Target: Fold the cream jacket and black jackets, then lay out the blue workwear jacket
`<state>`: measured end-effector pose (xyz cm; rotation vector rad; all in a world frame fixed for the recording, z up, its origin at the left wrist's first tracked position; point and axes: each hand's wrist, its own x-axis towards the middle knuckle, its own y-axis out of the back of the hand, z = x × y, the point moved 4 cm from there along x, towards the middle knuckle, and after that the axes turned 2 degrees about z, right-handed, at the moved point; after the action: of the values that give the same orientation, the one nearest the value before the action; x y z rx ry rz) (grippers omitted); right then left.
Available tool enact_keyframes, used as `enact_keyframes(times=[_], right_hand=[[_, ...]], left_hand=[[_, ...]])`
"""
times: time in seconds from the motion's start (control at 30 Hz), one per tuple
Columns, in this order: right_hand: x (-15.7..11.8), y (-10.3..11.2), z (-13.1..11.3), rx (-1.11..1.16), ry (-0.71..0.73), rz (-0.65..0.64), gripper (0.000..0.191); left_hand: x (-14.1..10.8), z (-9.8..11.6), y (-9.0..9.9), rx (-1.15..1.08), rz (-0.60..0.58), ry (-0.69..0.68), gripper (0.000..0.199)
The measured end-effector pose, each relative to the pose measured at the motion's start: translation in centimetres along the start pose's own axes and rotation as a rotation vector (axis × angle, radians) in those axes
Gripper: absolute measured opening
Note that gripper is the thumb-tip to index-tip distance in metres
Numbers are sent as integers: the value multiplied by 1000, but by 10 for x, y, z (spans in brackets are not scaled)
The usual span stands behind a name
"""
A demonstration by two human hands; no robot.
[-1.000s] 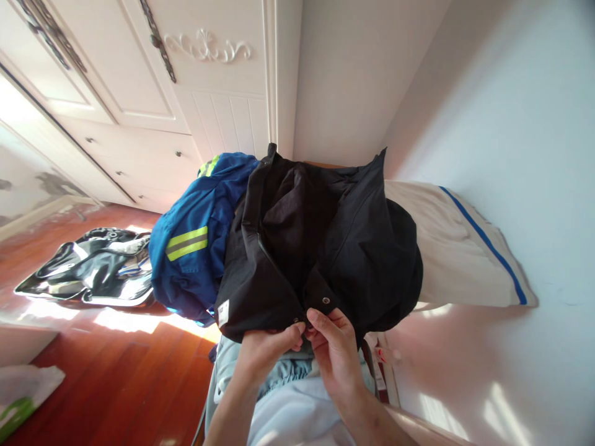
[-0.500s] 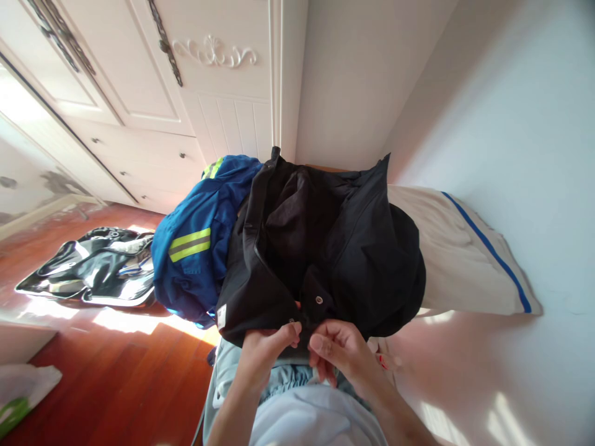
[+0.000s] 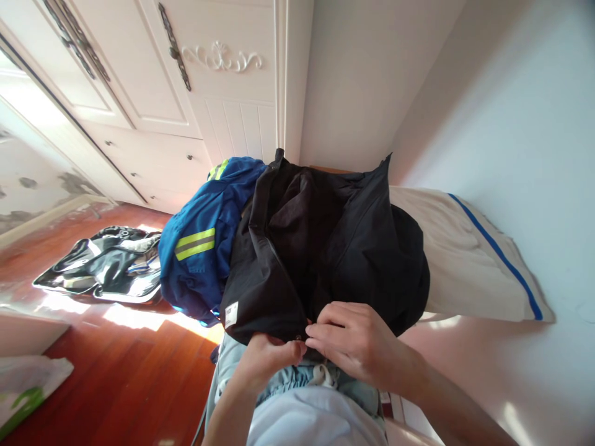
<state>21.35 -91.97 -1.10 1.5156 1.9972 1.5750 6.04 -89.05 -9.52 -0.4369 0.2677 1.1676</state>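
Note:
A black jacket (image 3: pixel 367 272) lies spread in front of me, its front parted and a zip edge running down its left panel. A small white label (image 3: pixel 231 313) shows near its lower left corner. My left hand (image 3: pixel 272 359) grips the hem from below, thumb on top by a small metal snap (image 3: pixel 299 338). Close beside it, my right hand (image 3: pixel 346 341) is closed in a pinch at the bottom of the front opening, on the jacket's edge. The fabric between my fingertips is partly hidden.
A blue garment with reflective yellow strips (image 3: pixel 199 248) lies left of the jacket. To the right is a cream cloth with a blue stripe (image 3: pixel 483 248). An open, packed suitcase (image 3: pixel 102 266) is on the wooden floor. White cabinets (image 3: pixel 232 105) stand behind, a wall at right.
My right hand has turned over and moved up and inward to the jacket's front edge, covering the round snap seen there before. My left hand keeps hold of the hem.

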Motion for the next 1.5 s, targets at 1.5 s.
enact_keyframes(times=[1.5], right_hand=[[36,-13,33,322,-361,70,17]], left_hand=[[11,-2,-2,-234,50,-13,45]])
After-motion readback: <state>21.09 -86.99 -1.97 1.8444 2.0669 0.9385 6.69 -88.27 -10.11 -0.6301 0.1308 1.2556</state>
